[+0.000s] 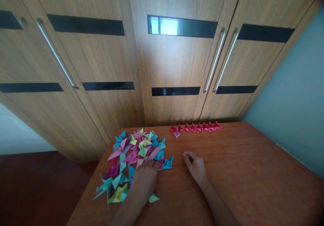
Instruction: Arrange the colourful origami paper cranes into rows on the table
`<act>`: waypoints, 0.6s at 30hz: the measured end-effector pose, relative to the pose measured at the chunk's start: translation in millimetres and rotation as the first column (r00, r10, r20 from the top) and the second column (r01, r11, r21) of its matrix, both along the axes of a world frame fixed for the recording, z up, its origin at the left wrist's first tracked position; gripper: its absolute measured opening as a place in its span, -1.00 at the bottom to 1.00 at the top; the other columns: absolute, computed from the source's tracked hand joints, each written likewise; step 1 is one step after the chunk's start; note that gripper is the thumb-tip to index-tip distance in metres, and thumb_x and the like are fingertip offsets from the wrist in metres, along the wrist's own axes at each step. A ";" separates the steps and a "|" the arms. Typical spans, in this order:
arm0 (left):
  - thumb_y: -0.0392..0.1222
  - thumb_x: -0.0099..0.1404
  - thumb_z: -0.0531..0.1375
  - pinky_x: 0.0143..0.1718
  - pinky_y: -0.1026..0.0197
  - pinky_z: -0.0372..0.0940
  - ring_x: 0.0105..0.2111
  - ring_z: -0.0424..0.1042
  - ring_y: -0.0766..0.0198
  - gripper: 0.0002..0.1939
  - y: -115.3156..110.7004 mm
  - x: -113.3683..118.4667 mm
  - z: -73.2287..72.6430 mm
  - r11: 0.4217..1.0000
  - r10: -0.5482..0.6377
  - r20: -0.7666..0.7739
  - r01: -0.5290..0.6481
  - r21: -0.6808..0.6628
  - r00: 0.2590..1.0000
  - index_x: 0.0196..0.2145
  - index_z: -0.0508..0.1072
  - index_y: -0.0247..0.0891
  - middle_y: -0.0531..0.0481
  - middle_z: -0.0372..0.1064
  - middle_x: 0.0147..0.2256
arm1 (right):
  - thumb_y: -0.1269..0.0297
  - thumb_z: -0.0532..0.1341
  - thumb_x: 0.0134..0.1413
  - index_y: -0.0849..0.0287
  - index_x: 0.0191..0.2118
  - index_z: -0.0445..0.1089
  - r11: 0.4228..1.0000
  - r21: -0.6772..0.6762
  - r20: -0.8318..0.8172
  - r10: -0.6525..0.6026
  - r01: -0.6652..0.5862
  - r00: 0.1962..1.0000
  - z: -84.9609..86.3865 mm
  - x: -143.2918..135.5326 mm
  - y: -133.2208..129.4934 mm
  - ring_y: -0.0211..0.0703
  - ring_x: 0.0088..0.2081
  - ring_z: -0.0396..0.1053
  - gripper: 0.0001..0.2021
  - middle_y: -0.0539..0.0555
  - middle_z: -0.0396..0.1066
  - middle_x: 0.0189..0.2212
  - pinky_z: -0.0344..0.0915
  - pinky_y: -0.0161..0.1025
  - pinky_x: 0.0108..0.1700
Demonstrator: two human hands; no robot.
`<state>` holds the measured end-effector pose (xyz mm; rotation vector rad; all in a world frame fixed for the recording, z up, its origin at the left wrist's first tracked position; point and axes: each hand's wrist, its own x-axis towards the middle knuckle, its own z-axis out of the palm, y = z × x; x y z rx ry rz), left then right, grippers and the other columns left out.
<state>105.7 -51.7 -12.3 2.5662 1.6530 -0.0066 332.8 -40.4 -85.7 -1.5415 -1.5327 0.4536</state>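
Observation:
My left hand [146,177] rests over a loose pile of folded paper pieces on the left of the table. Its fingers are bent down together among them, and their tips are hidden. A pale pink folded paper piece [140,164] and a blue folded paper piece [168,162] lie close to those fingers. My right hand [195,167] lies on the bare tabletop, its fingers curled in and nothing visible in them. At the far edge stands a row of small red folded paper pieces [199,127], with one pink folded paper piece [177,133] just in front of its left end.
The brown wooden table [243,172] reaches up to a wooden wardrobe [174,64] with long metal handles. A pale blue wall [291,94] runs along the right. Teal paper cranes [104,187] and a yellow-green piece [118,193] lie near the table's left edge.

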 end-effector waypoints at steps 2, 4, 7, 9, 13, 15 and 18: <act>-0.34 0.26 0.03 -0.18 0.11 0.27 -0.17 0.41 0.09 -0.74 -0.2 -1.2 0.4 1.000 0.001 0.007 -0.001 -0.008 1.000 -0.18 0.45 -0.17 -0.11 0.45 -0.23 | 0.16 0.03 0.13 0.11 -0.36 0.45 1.000 -0.003 0.008 0.010 -0.010 1.000 -0.2 -0.1 -0.1 -0.16 -0.45 0.39 -0.73 0.04 0.48 -0.46 0.28 -0.28 -0.37; -0.35 0.26 0.03 -0.21 0.13 0.28 -0.17 0.41 0.10 -0.76 -0.5 -3.8 1.4 1.000 0.007 0.016 -0.007 0.001 1.000 -0.21 0.45 -0.17 -0.10 0.44 -0.23 | 0.16 0.03 0.12 0.11 -0.36 0.45 1.000 -0.008 0.006 0.013 -0.013 1.000 -0.7 -0.1 -0.2 -0.17 -0.46 0.38 -0.73 0.03 0.47 -0.47 0.28 -0.28 -0.37; -0.31 0.28 0.02 -0.24 0.16 0.30 -0.19 0.42 0.12 -0.77 -0.7 -9.9 2.8 0.998 0.024 0.068 -0.027 0.050 0.997 -0.23 0.45 -0.16 -0.08 0.43 -0.23 | 0.14 0.06 0.11 0.11 -0.36 0.45 1.000 -0.019 -0.034 0.008 -0.008 0.999 -2.0 0.3 0.1 -0.17 -0.45 0.38 -0.74 0.02 0.47 -0.46 0.28 -0.28 -0.36; -0.29 0.30 0.00 -0.21 0.18 0.30 -0.20 0.42 0.16 -0.76 -0.8 -13.5 2.8 0.994 0.014 0.161 -0.031 0.105 0.987 -0.22 0.45 -0.14 -0.05 0.43 -0.22 | 0.11 0.08 0.09 0.11 -0.36 0.46 1.000 -0.030 -0.088 -0.001 -0.002 0.996 -2.0 0.3 0.4 -0.17 -0.46 0.37 -0.74 0.02 0.46 -0.49 0.28 -0.28 -0.38; -0.28 0.31 0.01 -0.11 0.21 0.29 -0.18 0.41 0.24 -0.76 -2.5 -13.4 -1.5 0.980 -0.113 0.411 0.034 0.195 0.904 -0.19 0.45 -0.14 -0.02 0.43 -0.21 | 0.03 0.14 0.05 0.16 -0.35 0.47 0.996 -0.064 -0.276 0.042 -0.062 0.960 4.7 -2.8 -2.2 -0.20 -0.51 0.32 -0.69 0.01 0.39 -0.56 0.25 -0.31 -0.45; -0.29 0.30 0.02 -0.12 0.23 0.30 -0.19 0.41 0.26 -0.77 -4.5 -9.6 -5.8 0.972 -0.185 0.502 0.082 0.221 0.845 -0.21 0.46 -0.15 -0.02 0.44 -0.22 | -0.01 0.17 0.02 0.17 -0.30 0.47 0.985 -0.091 -0.399 0.099 -0.147 0.912 11.2 -5.7 -6.0 -0.24 -0.53 0.28 -0.67 -0.01 0.36 -0.57 0.22 -0.33 -0.49; -0.31 0.29 0.04 -0.16 0.25 0.32 -0.23 0.42 0.27 -0.78 -8.1 -2.7 -12.8 0.966 -0.237 0.558 0.131 0.224 0.795 -0.23 0.46 -0.16 -0.03 0.44 -0.24 | 0.00 0.18 0.03 0.15 -0.22 0.45 0.945 -0.110 -0.555 0.199 -0.308 0.808 21.4 -9.6 -13.5 -0.29 -0.54 0.22 -0.66 -0.03 0.31 -0.56 0.16 -0.37 -0.52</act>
